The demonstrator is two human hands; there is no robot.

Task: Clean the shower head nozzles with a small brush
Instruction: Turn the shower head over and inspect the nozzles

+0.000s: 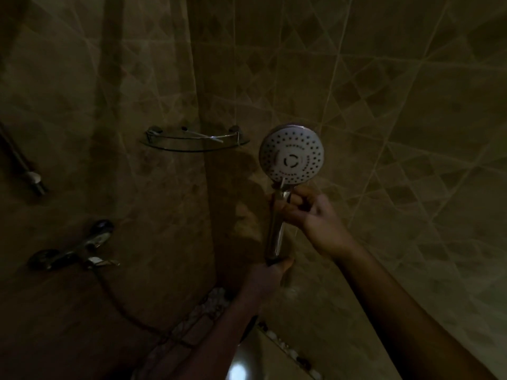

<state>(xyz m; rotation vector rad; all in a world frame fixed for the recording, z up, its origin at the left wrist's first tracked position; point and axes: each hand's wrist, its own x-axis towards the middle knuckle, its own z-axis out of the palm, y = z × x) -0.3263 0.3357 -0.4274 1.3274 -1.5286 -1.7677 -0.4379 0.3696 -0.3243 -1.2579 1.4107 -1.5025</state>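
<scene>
A round white shower head with dark nozzle dots faces me, held upright in a dim tiled corner. Its chrome handle runs down into my left hand, which grips the lower end. My right hand is closed just below the face, pinching a thin pale brush whose tip touches the lower rim of the nozzle plate. Most of the brush is hidden by my fingers.
A glass corner shelf with a chrome rail hangs left of the shower head. The chrome mixer tap sits on the left wall, its hose trailing down. A wall bracket is at far left. Tiled walls close in on both sides.
</scene>
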